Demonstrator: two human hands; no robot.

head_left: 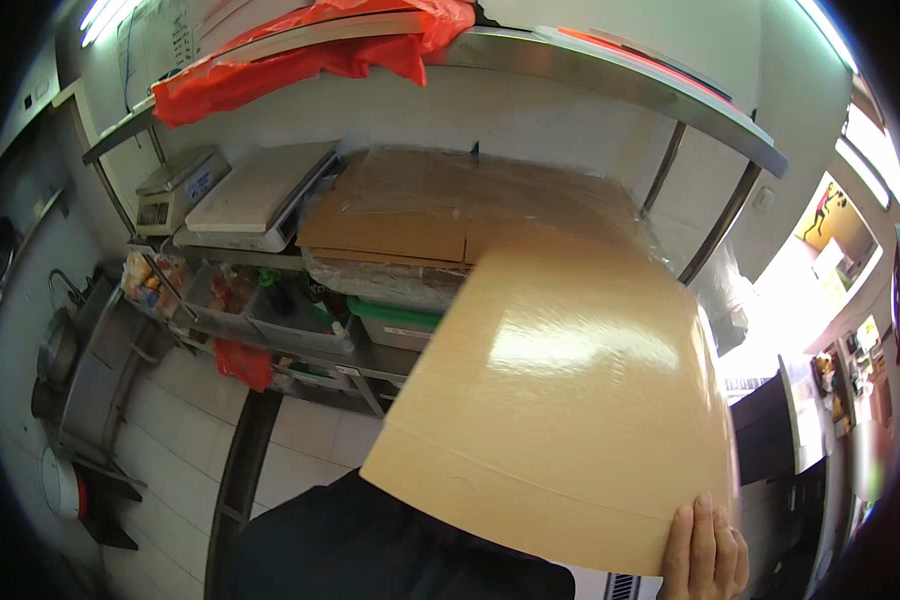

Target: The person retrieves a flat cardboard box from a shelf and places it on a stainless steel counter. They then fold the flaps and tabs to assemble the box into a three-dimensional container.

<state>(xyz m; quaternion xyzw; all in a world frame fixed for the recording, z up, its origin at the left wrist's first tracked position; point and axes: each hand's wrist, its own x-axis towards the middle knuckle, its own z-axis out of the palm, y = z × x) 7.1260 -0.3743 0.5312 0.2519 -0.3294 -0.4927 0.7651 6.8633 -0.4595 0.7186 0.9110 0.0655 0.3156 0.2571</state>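
A large, glossy tan board (560, 400) fills the centre right, tilted, its far end over the cardboard on the shelf. My right hand (707, 548) grips its near right corner, fingers closed over the edge and lying on the shiny face. The thumb is hidden. My left hand does not show. Black clothing (390, 545) of mine appears below the board's near edge. Beyond the board lie flat brown cardboard pieces (400, 205) wrapped in clear plastic. Whether the board touches them I cannot tell.
Left of the cardboard, two scales (260, 190) stand on the metal shelf. Plastic bins (300, 325), one green-lidded (395, 318), sit below. Overhead, a metal shelf (610, 85) carries red plastic (300, 75). A metal sink (90, 385) is at left; a floor drain (240, 470) crosses the tiles.
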